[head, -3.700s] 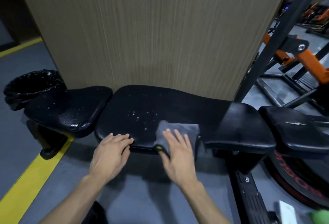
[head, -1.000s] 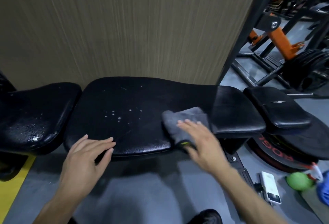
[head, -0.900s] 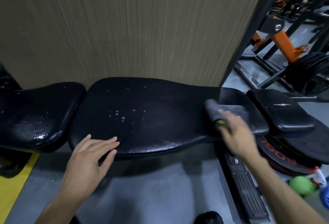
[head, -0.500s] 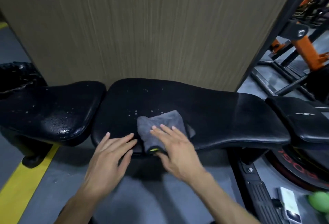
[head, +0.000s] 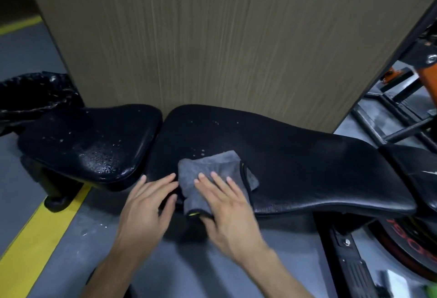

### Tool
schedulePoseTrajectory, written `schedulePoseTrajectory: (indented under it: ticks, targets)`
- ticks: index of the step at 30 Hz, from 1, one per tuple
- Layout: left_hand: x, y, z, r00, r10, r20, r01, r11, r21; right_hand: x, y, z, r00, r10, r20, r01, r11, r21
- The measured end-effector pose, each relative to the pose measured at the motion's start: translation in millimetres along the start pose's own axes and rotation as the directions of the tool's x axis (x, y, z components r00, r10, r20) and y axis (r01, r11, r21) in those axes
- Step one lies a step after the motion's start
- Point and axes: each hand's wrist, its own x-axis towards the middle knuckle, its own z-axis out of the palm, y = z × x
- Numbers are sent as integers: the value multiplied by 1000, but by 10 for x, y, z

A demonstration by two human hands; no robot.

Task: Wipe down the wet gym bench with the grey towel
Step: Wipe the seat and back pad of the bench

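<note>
Wet bench (head: 295,155): right hand's (head: 227,205) flat fingers (head: 214,180) press grey towel (head: 208,167).

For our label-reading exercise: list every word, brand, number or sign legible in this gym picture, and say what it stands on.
Red letters on the weight plate under the bench: partly hidden and seen upside down, not readable for certain.
Yellow tag on the grey towel: too small to read.
Nothing else bears text.

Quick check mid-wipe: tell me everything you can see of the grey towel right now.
The grey towel is a soft, fuzzy cloth with dark edging and a yellow-green tag at its near corner. It lies folded and rumpled on the black bench pad, draping over the near edge. The right hand presses it flat-fingered; droplets sit just beyond it.
</note>
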Motion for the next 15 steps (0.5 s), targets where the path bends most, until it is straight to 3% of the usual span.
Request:
schedulePoseTrajectory:
  ticks: [2, 4, 6, 8, 9, 11, 13, 15]
  targets:
    - [31, -18, -18, 1000, -8, -11, 8, 1000, -16, -31, 387, -144, 999, 45, 7, -45, 998, 46]
    - [23, -29, -31, 1000, -7, -16, 7, 1000, -31, -100, 915, -320, 969, 246, -34, -244, 968, 55]
    - [0, -41, -45, 1000, -9, -19, 8, 998, -55, -197, 1288, -496, 869, 484, -105, -479, 875, 71]
    - [-5, -39, -44, 1000, -12, -13, 11, 997, -77, -230, 1233, -462, 767, 614, -188, -613, 787, 71]
    - [3, -45, -55, 1000, -16, -17, 15, 997, -82, -194, 1032, -350, 751, 618, -232, -625, 779, 53]
    - [23, -49, -69, 1000, -21, -22, 19, 996, -84, -73, 454, -72, 807, 526, -270, -538, 842, 33]
    - [42, -51, -77, 999, -22, -32, 19, 996, -92, 21, -161, 210, 928, 324, -186, -330, 944, 1]
    - [60, -35, -119, 995, -98, -30, 91, 979, -181, 29, -451, 275, 987, 130, -93, -135, 990, -47]
